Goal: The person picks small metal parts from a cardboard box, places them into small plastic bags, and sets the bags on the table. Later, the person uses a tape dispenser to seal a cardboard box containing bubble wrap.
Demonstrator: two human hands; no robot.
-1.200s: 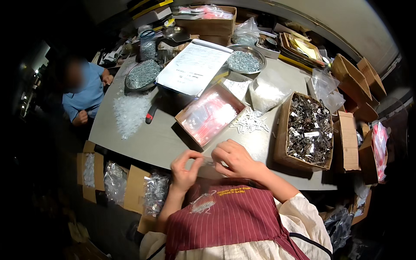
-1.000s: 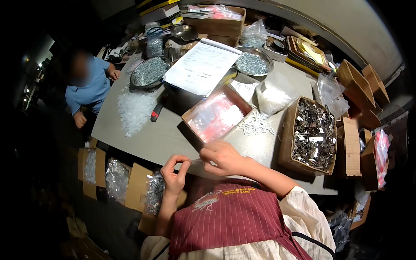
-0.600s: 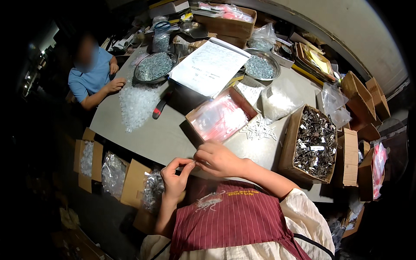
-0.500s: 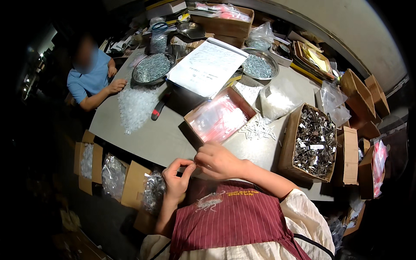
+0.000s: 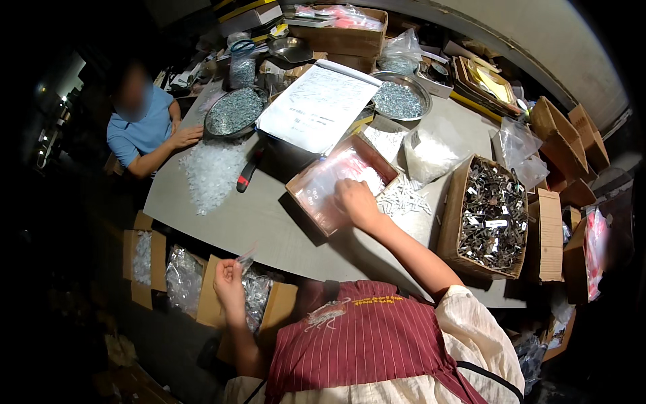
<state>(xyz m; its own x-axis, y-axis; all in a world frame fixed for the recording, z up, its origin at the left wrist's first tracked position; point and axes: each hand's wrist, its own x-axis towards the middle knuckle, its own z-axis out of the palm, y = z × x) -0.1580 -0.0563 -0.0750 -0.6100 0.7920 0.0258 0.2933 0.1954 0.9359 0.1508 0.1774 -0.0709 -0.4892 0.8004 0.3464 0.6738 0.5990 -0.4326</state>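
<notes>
My left hand [image 5: 230, 286] is closed on a small clear plastic bag [image 5: 247, 256] with a thin reddish line, held up beyond the table's near edge. Over an open cardboard box [image 5: 311, 214], my right hand [image 5: 355, 200] reaches down with curled fingers onto a stack of clear bags with red edges [image 5: 326, 180]. Its fingertips are hidden against the stack, so whether a bag is between them does not show. Small white plastic pieces [image 5: 404, 200] lie loose beside that box, next to a clear bag of white pieces [image 5: 431, 156].
A deep carton of dark metal clips [image 5: 492, 215] stands at the right. Pans of small metal parts [image 5: 235, 111] flank a written notepad [image 5: 316, 108]. Clear pieces [image 5: 210, 172] and a red-black handled tool [image 5: 249, 172] lie left, near a co-worker [image 5: 145, 121]. Cartons [image 5: 145, 259] sit below the table.
My hands, close together before, have parted. The left went left and slightly down with the small bag; the right went forward into the box. The co-worker's arm also shifted.
</notes>
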